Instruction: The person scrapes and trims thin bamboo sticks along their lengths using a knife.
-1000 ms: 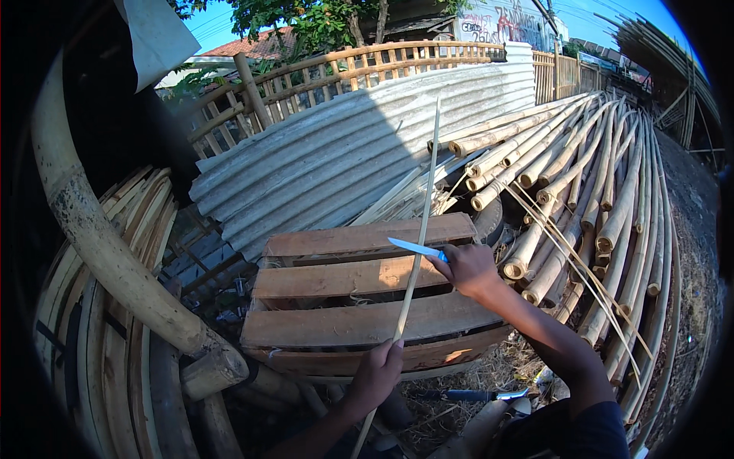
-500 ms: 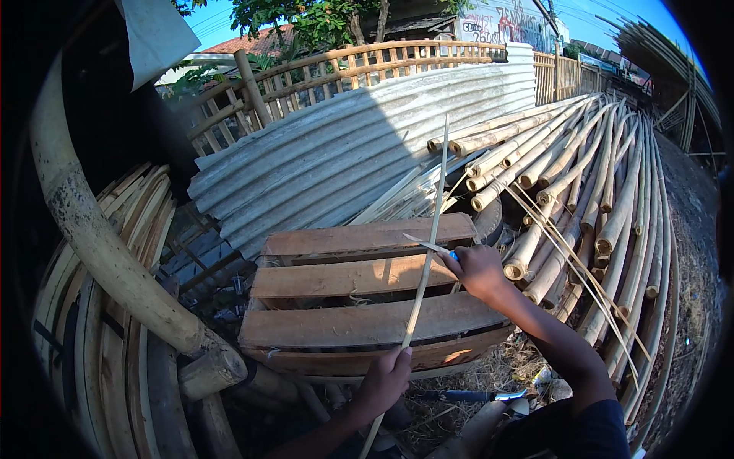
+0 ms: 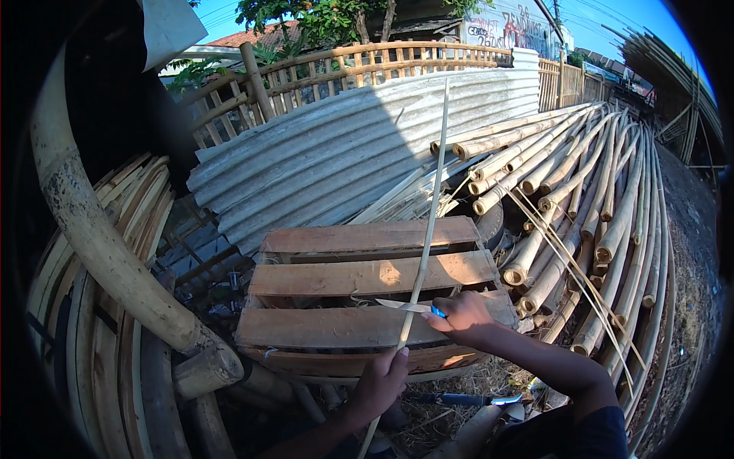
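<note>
A long, narrow bamboo strip (image 3: 429, 229) slants up and away over a wooden slatted crate (image 3: 367, 277). Its lower part is gripped in my left hand (image 3: 378, 385), fingers wrapped round it, near the crate's front edge. My right hand (image 3: 462, 317) is closed on the blue handle of a knife (image 3: 405, 305). The blade points left and crosses the strip a short way above my left hand, seemingly against it. Part of the handle is hidden by my fingers.
Bamboo poles (image 3: 566, 222) lie piled at the right, with thin strips (image 3: 575, 271) across them. Corrugated sheeting (image 3: 336, 145) leans behind the crate. A thick bamboo post (image 3: 115, 237) and split bamboo (image 3: 84, 344) stand left. Another blade (image 3: 459, 398) lies on the ground below.
My right hand and the knife have moved down along the strip, toward my left hand. The strip stands slightly steeper and reaches higher in view. My left hand keeps its hold.
</note>
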Demonstrator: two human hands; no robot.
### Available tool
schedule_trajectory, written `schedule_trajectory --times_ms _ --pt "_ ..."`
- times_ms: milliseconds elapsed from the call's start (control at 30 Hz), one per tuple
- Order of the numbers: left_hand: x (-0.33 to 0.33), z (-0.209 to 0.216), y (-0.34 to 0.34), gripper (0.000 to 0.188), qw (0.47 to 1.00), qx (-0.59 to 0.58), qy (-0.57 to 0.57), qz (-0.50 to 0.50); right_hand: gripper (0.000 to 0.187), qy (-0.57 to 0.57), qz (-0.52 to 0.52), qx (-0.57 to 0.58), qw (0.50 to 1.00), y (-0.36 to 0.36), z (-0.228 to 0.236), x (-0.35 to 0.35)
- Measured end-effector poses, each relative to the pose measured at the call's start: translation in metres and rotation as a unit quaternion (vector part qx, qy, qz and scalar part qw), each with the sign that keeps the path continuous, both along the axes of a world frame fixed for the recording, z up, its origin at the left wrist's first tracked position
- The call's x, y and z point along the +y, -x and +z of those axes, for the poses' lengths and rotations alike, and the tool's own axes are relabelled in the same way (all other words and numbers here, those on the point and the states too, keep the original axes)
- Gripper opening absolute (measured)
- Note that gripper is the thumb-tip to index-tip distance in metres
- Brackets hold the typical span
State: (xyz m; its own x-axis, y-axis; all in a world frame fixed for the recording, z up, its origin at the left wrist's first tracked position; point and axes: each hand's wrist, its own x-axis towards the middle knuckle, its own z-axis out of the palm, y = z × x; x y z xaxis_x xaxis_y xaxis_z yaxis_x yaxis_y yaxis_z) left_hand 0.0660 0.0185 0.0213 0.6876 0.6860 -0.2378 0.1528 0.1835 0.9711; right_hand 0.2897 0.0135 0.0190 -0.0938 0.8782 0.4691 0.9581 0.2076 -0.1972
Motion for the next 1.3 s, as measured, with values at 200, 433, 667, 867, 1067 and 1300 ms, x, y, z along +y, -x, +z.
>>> schedule_trajectory --times_ms 200,433,667,867,1067,1300 --pt "0.003 0.029 0.010 0.031 0.972 -0.053 0.219 -0.059 0.049 -0.063 -0.177 0.085 0.979 -0.072 0.028 0.026" --pt "0.006 0.030 0.001 0.027 0.982 -0.114 0.142 -0.049 0.043 0.015 0.002 0.495 0.869 -0.041 0.057 0.010" --pt "0.013 0.013 -0.028 0.022 0.995 -0.102 -0.003 -0.021 0.033 0.002 0.154 0.665 0.731 0.021 0.070 0.028" --pt "0.028 0.003 -0.043 0.017 0.987 -0.130 0.008 -0.093 0.036 0.026 0.175 0.684 0.708 0.009 0.075 0.042" --pt "0.040 -0.005 -0.062 0.021 0.981 -0.156 -0.113 -0.022 0.030 0.067 0.196 0.683 0.700 0.008 0.077 0.033" --pt "0.043 -0.015 -0.082 0.023 0.967 -0.233 -0.093 0.038 0.030 0.106 0.150 0.690 0.700 0.000 0.070 0.020"
